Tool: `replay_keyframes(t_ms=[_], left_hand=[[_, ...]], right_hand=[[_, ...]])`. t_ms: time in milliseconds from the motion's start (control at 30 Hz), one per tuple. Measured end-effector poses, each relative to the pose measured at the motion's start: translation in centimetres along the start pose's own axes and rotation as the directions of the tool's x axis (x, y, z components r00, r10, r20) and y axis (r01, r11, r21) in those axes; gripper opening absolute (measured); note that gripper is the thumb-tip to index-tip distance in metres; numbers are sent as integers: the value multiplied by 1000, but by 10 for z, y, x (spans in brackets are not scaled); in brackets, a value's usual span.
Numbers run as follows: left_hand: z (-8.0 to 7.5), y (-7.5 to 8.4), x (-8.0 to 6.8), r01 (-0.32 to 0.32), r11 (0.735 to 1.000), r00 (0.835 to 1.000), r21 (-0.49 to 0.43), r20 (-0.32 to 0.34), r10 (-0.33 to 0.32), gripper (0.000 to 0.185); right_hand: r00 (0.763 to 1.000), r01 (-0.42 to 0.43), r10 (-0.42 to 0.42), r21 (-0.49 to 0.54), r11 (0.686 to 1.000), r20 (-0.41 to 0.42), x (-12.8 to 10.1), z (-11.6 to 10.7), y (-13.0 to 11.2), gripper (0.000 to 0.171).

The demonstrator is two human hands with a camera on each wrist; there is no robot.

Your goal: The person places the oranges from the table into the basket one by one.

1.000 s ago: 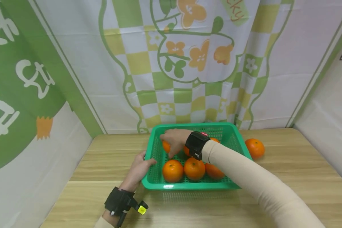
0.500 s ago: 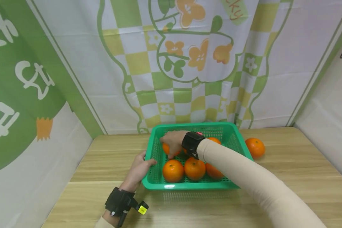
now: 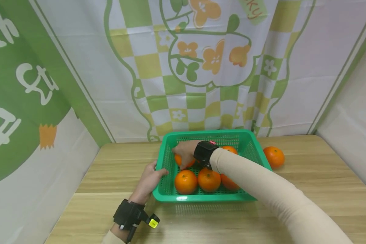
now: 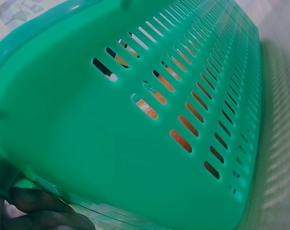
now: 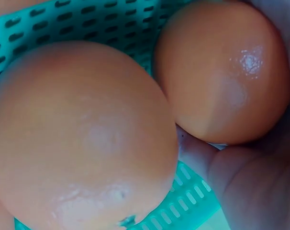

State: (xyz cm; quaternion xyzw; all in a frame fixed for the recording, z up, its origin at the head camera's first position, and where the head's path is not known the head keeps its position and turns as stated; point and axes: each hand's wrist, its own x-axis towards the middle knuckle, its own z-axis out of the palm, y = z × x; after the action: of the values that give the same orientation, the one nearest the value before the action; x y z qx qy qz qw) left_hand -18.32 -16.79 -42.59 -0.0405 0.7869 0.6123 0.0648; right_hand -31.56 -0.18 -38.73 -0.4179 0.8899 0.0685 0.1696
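Note:
A green slotted basket point(image 3: 170, 197) stands on the wooden table and holds several oranges. My right hand point(image 3: 185, 151) reaches into its far left part, fingers curled over an orange point(image 3: 181, 160). In the right wrist view that orange point(image 5: 226, 72) lies in my palm beside a second orange point(image 5: 83, 139) on the basket floor. My left hand point(image 3: 148, 180) holds the basket's left wall, thumb on the rim. The left wrist view is filled by the basket wall point(image 4: 135, 120), with my fingers point(image 4: 39, 211) under its lower edge.
One orange point(image 3: 273, 157) lies on the table right of the basket. Three oranges point(image 3: 208, 179) line the basket's front. Printed curtains close off the back and both sides. Bare wooden table point(image 3: 201, 220) lies in front of the basket.
My right hand has drawn slightly back toward me and closed more over the orange in the basket's far left. The left hand and basket have stayed put.

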Motion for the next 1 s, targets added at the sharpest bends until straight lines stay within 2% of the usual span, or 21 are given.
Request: replay_keyframes(t_ms=[267, 733, 1000], left_hand=[[0, 0, -3, 6, 1000, 1000, -10, 15, -6, 53], [-1, 1, -1, 3, 1000, 1000, 2, 10, -3, 54], [-2, 1, -1, -1, 1000, 1000, 9, 8, 1, 53]], right_hand=[[1000, -7, 7, 0, 1000, 26, 5, 9, 5, 70], [1000, 28, -28, -6, 1000, -1, 0, 5, 1, 66], [1000, 13, -13, 12, 1000, 0, -2, 5, 4, 82]])
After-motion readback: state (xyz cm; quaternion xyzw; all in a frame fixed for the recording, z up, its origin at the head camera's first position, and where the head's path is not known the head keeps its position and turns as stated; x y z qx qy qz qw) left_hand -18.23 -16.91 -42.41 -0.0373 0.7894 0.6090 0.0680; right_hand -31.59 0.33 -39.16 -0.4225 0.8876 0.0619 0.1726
